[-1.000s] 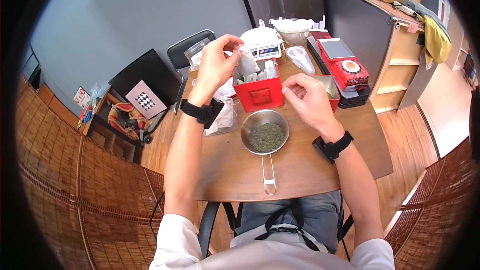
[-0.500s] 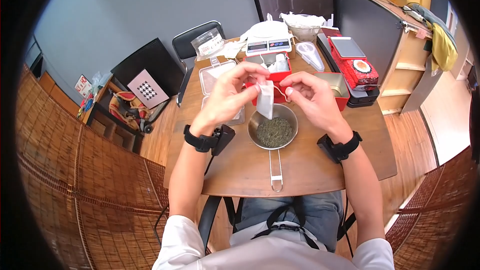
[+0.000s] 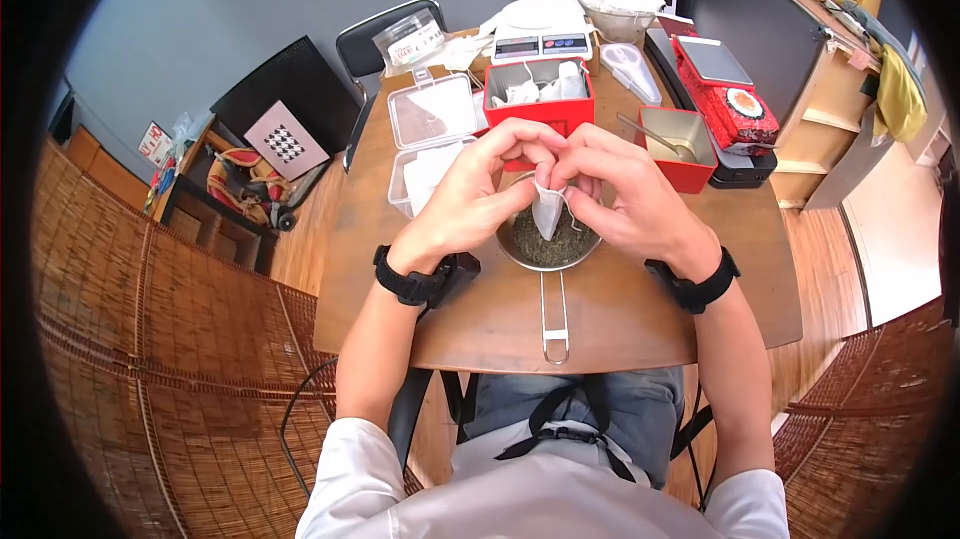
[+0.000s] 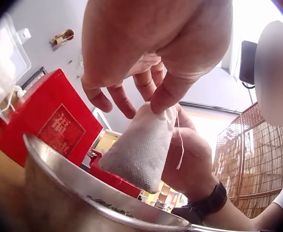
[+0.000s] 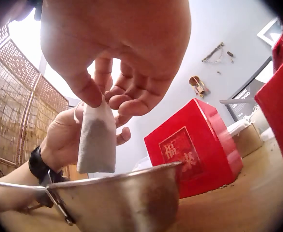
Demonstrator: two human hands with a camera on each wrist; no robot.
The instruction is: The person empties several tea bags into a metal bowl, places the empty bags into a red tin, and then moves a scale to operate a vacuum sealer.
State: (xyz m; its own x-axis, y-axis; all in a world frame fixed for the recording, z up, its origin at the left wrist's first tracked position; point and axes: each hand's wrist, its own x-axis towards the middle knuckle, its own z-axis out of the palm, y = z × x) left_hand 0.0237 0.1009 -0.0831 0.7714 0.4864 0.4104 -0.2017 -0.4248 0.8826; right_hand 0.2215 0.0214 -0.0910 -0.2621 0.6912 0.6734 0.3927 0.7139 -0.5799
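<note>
Both hands meet at the top of a small white drawstring tea bag (image 3: 547, 217), which hangs over a metal pan (image 5: 127, 205). My left hand (image 3: 472, 197) pinches its upper edge between thumb and fingers. From the other side, my right hand (image 3: 640, 197) also pinches the top, its thumb on the cloth in the right wrist view. A darker filling shows through the bag (image 5: 97, 145), and a loose string (image 4: 180, 145) dangles at its side. Dried tea leaves (image 3: 550, 251) lie in the pan, whose wire handle (image 3: 555, 319) points toward me.
Behind the hands stands a red box (image 5: 194, 150) holding white bags. Another red box (image 3: 690, 177) with a spoon sits right, beside a red package (image 3: 735, 119). To the left is an opened clear plastic case (image 3: 400, 174); farther back, a kitchen scale (image 3: 545, 44).
My left hand has lifted the tea bag out of the red box and brought it over the pan. My right hand has moved left and now pinches the bag's top too.
</note>
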